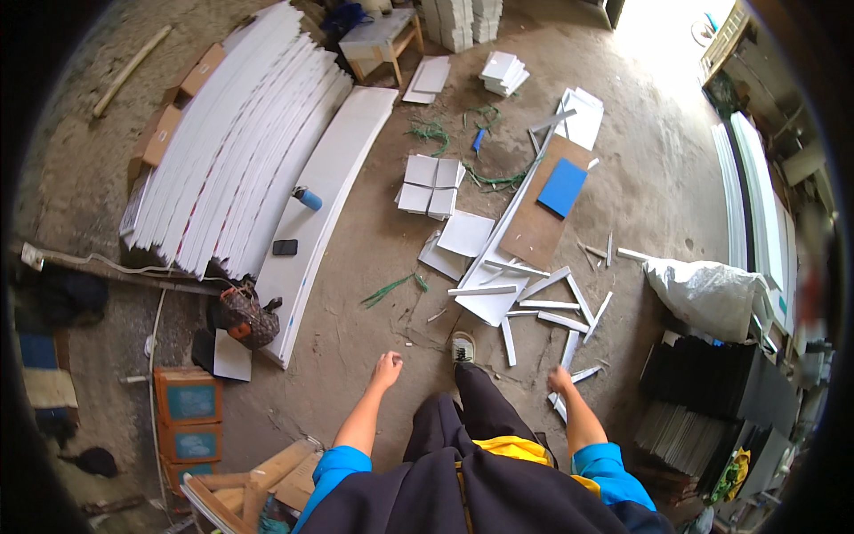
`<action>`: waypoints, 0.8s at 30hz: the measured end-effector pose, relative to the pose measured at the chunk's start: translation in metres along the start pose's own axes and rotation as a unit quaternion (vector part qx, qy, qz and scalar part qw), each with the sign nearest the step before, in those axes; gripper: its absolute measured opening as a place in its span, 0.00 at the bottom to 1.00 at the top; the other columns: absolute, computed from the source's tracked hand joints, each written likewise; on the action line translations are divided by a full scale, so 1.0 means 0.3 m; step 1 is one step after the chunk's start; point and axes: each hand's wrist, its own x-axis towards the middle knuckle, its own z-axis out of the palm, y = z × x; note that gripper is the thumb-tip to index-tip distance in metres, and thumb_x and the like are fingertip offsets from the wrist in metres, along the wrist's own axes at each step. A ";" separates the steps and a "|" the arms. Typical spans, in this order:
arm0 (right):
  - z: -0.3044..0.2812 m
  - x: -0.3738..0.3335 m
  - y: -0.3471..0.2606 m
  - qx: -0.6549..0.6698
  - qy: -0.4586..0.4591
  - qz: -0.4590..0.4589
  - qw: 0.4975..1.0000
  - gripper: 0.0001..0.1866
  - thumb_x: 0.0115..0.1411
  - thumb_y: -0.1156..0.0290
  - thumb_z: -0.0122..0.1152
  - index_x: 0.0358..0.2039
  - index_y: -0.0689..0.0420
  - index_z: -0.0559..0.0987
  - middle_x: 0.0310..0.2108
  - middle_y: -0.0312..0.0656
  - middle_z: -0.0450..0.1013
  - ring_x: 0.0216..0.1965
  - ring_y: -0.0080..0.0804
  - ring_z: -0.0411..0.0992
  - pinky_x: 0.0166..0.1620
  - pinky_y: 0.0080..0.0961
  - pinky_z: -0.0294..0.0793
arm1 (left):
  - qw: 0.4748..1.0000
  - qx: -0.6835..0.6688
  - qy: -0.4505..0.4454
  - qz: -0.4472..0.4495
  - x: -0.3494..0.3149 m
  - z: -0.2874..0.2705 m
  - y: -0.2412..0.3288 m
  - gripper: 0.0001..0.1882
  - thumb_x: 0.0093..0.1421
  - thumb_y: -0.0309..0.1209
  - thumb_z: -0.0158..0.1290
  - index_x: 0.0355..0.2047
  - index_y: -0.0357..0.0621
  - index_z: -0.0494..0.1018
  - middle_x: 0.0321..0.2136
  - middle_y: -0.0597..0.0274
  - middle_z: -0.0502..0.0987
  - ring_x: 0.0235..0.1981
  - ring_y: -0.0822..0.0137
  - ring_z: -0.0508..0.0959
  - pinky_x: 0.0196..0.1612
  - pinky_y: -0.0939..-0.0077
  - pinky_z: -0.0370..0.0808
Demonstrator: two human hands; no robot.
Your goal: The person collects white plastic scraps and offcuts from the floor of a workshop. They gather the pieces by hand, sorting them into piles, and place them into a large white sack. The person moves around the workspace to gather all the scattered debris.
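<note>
My left hand (387, 368) hangs over the bare floor with its fingers curled in, nothing showing in them. My right hand (560, 381) is smeared by motion and its fingers are unclear. Under and beside it lie loose white strips (559, 319), scattered at angles on the floor. Ahead of my shoe (463, 347), a white panel (491, 301) lies on the ground. Farther on, a blue rectangular slab (562, 187) rests on a brown board (532, 230). Left of that sits a strapped stack of white panels (429, 185), with a loose white square (465, 234) nearer me.
A long white stack (236, 133) fills the left, beside a low white slab (325, 178) carrying a blue bottle (308, 198), a phone (285, 247) and a patterned bag (249, 318). At right are a white sack (707, 294) and dark stacked sheets (703, 383). Green strapping (391, 289) litters the floor.
</note>
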 end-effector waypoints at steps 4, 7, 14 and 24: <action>-0.060 0.244 -0.479 0.096 0.095 -0.068 0.989 0.14 0.51 0.71 0.48 0.39 0.60 0.69 0.24 0.46 0.72 0.22 0.33 0.72 0.24 0.30 0.72 | 0.998 0.042 -0.006 0.036 0.242 -0.099 0.022 0.14 0.51 0.35 0.49 0.37 0.44 0.67 0.35 0.51 0.69 0.38 0.51 0.69 0.41 0.62 0.67; -0.128 0.375 -0.804 0.106 0.147 -0.101 0.978 0.13 0.52 0.71 0.48 0.38 0.62 0.69 0.22 0.46 0.72 0.23 0.33 0.72 0.27 0.26 0.72 | 0.997 0.048 -0.001 0.063 0.454 -0.156 0.067 0.13 0.51 0.34 0.49 0.36 0.44 0.67 0.34 0.51 0.69 0.39 0.51 0.68 0.42 0.62 0.66; -0.047 0.754 -1.082 0.244 0.102 -0.002 0.964 0.13 0.52 0.74 0.48 0.39 0.62 0.69 0.25 0.45 0.72 0.23 0.26 0.71 0.26 0.21 0.70 | 0.990 0.089 0.006 0.110 1.108 -0.030 0.016 0.11 0.50 0.31 0.50 0.35 0.43 0.69 0.31 0.53 0.70 0.34 0.57 0.71 0.40 0.66 0.68; 0.361 1.390 -1.032 0.250 0.237 0.051 0.937 0.21 0.49 0.70 0.56 0.42 0.66 0.65 0.37 0.55 0.66 0.40 0.47 0.65 0.44 0.34 0.64 | 0.990 0.066 -0.066 0.108 1.746 0.320 -0.193 0.18 0.48 0.32 0.53 0.40 0.41 0.66 0.37 0.51 0.66 0.39 0.57 0.69 0.45 0.68 0.65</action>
